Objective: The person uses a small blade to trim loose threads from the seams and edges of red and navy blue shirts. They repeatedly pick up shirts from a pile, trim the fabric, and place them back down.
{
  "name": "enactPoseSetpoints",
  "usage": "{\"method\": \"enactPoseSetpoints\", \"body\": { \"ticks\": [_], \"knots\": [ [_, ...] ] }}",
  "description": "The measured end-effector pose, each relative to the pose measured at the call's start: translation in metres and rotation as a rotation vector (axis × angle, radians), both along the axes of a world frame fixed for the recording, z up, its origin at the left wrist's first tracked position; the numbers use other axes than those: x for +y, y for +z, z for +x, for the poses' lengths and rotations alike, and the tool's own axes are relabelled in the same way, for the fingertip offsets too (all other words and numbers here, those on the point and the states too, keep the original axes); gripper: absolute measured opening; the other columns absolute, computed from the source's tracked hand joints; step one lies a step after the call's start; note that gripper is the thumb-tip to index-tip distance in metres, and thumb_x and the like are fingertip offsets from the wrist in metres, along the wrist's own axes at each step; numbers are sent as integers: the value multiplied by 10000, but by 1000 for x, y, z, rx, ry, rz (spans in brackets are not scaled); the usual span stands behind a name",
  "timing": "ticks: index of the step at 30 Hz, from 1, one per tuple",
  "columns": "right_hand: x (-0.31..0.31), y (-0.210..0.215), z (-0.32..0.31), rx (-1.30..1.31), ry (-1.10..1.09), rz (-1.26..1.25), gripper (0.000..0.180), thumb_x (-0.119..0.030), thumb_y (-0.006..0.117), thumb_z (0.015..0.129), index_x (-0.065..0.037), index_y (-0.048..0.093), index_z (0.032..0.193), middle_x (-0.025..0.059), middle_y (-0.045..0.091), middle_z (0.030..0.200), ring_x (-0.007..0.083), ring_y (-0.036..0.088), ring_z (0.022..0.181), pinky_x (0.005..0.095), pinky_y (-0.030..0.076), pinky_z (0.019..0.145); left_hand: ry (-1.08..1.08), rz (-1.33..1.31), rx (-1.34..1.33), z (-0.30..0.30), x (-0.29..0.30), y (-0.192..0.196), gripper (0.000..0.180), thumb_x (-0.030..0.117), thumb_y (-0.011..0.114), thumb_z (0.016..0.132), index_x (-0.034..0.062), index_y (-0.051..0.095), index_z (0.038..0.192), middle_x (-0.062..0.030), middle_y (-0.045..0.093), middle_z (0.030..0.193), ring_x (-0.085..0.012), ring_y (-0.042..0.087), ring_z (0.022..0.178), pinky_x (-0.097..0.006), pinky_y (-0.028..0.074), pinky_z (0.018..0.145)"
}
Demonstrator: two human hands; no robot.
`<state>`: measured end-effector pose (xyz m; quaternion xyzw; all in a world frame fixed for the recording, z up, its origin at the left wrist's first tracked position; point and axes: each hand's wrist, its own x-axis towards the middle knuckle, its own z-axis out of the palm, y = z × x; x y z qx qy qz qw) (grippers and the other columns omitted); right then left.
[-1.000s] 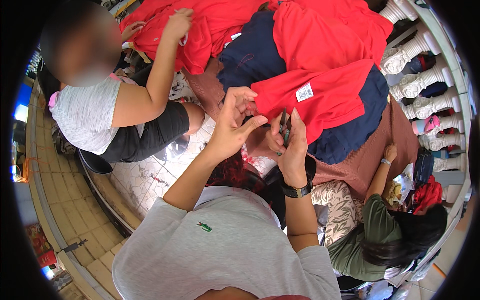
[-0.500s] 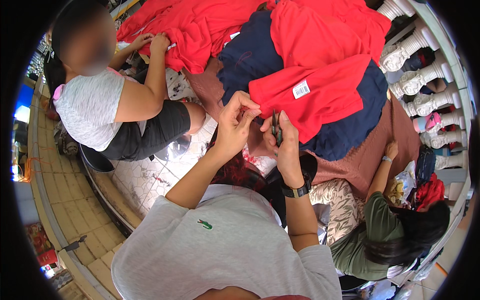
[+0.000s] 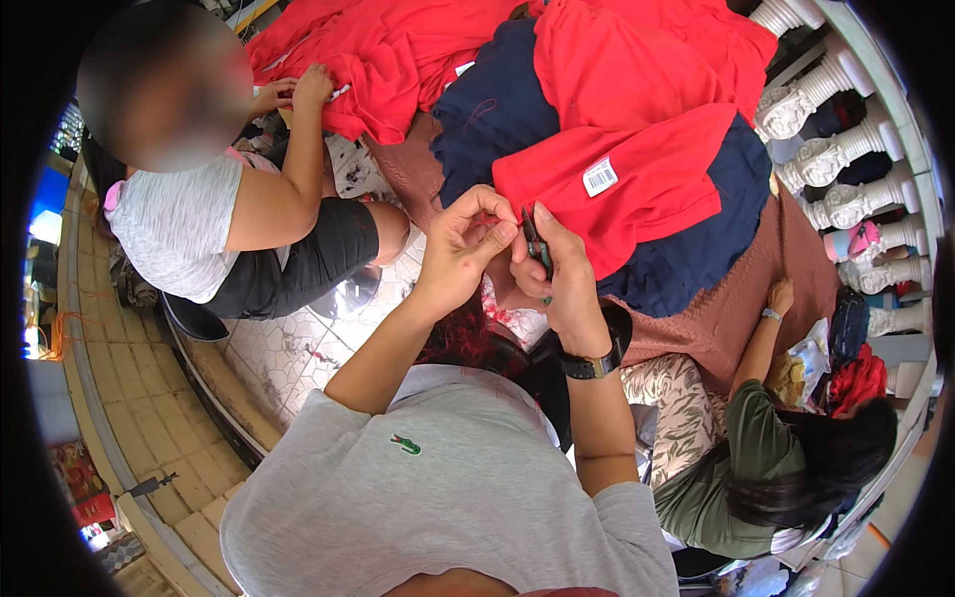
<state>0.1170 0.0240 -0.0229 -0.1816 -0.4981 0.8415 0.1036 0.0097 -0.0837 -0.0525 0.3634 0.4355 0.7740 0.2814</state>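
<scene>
My left hand (image 3: 460, 249) pinches the near-left corner of a red garment (image 3: 665, 204), thumb and fingertips pressed together. A pair of small dark thread snips (image 3: 535, 242) is in my right hand (image 3: 569, 289), blades pointing up beside the left fingertips. The blade tips are close to the pinched edge; whether they touch it I cannot tell. A white barcode label (image 3: 600, 177) lies on the red cloth. Beneath the garment is navy blue fabric (image 3: 497, 99).
A brown cloth (image 3: 696, 343) covers the table under the heap. At the left, a seated person (image 3: 179, 224) handles more red cloth (image 3: 368, 60). Another person in a green top (image 3: 756, 438) sits at the right, one arm on the table. White balusters (image 3: 816, 139) line the far right.
The snips and my right hand have moved slightly left, toward the left fingertips. The left hand still pinches the garment's edge. The person at the left has leaned slightly.
</scene>
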Motion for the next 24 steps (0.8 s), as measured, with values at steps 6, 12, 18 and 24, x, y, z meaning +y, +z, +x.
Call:
{"method": "enactPoseSetpoints", "body": {
  "ticks": [6,12,18,24],
  "knots": [
    [7,-8,-6,28,48,-40,481,-389,493,1040,-102,481,655,-65,327,533,42,286,448,242,196,440,39,-40,74,-3,-1,-3,65,18,596,991,50,541,1003,-36,548,967,-117,606,878,-257,459,806],
    [-8,-13,17,150,-269,569,326,-291,610,967,-68,496,760,0,419,634,98,422,573,250,281,492,15,96,-108,-8,1,-10,248,7,590,996,83,440,1177,-58,587,1058,-125,585,1003,-269,479,922],
    [-9,-11,-4,227,-764,1357,366,-14,747,761,9,579,1085,129,585,922,278,639,829,338,522,672,53,70,-33,-11,12,0,234,-103,658,907,25,522,1046,-57,617,978,-122,637,938,-260,523,851],
    [32,32,7,245,-597,1197,175,15,696,858,-21,682,1029,53,605,944,117,501,675,240,375,580,331,109,402,-33,54,41,121,-91,675,870,-21,603,936,-58,650,885,-117,669,829,-257,534,767]
  ]
}}
